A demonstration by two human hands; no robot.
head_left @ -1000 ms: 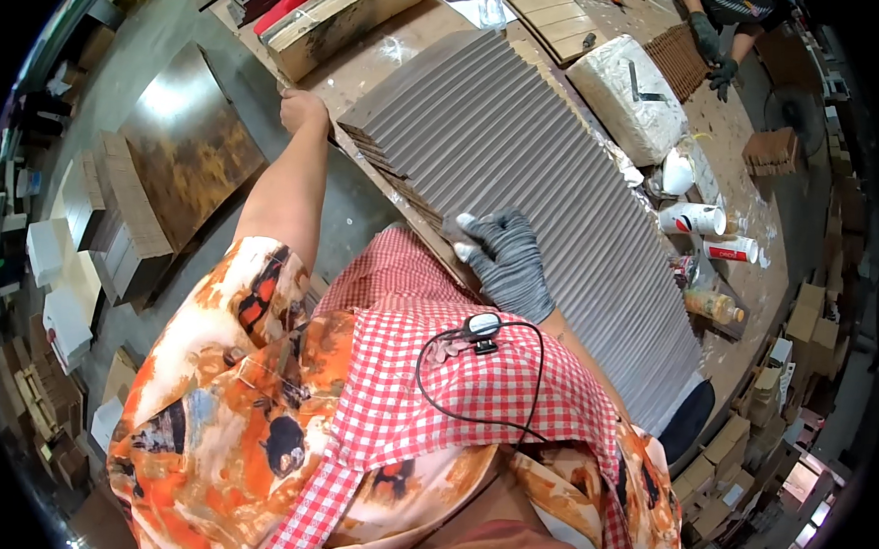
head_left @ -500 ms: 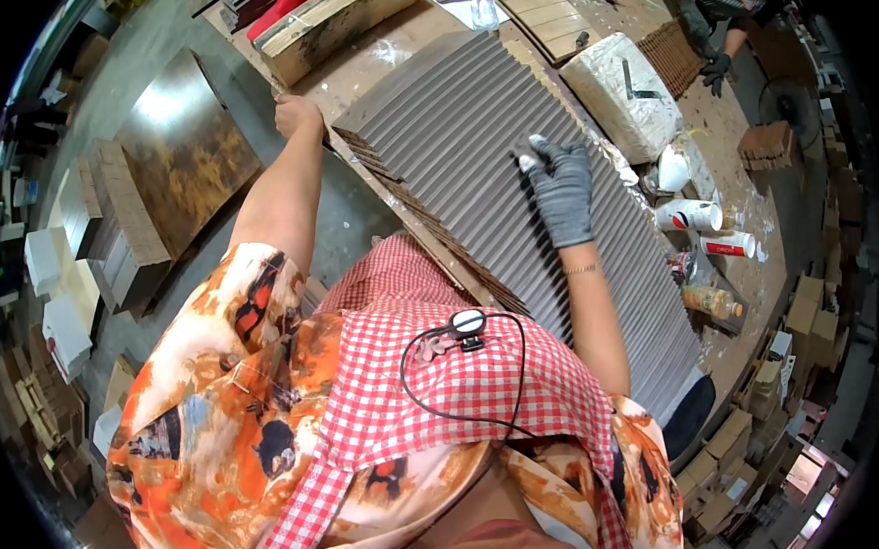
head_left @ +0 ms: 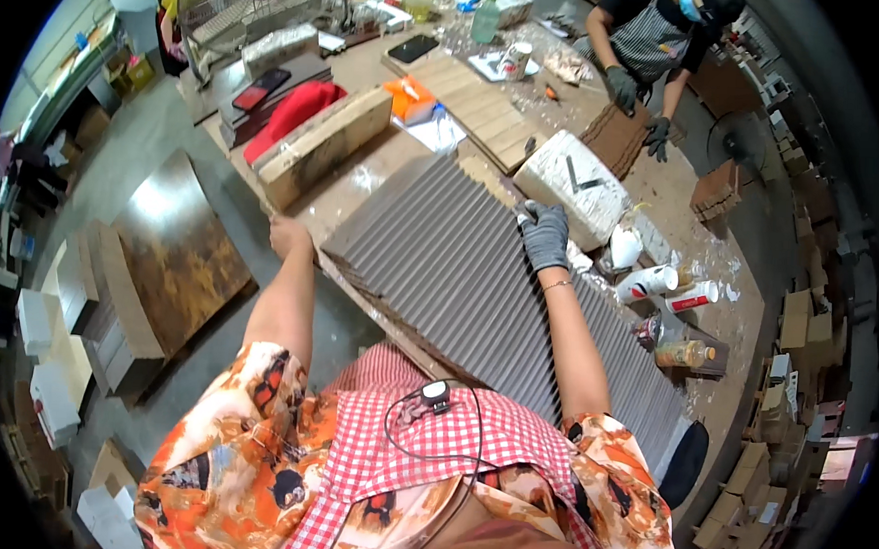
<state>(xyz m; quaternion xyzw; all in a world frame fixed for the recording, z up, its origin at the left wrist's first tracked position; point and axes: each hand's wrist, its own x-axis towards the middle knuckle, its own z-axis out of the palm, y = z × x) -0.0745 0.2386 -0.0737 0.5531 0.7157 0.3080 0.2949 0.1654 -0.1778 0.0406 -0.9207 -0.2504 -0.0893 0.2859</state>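
A row of narrow grey strips (head_left: 440,265) lies side by side across the worktable (head_left: 339,205), forming a ridged panel. My right hand (head_left: 544,238), in a grey knitted glove, rests at the far edge of these strips, fingers extended over them. No object shows in it, though the fingertips are partly hard to make out. My bare left hand (head_left: 290,237) is closed round the table's left edge, beside the near left corner of the strips. A thick wooden block (head_left: 325,147) stands just beyond that hand.
A white-smeared block (head_left: 573,187) bearing a dark angled piece sits beyond my right hand. Cups (head_left: 648,282) and a bottle (head_left: 684,355) stand to the right. Across the table a gloved co-worker (head_left: 650,47) handles brown strips (head_left: 614,139). A glossy brown board (head_left: 177,251) leans at left.
My right hand has moved from the middle of the grey strips to their far edge. My left hand stays at the table edge. The view has tilted up, showing more of the far table.
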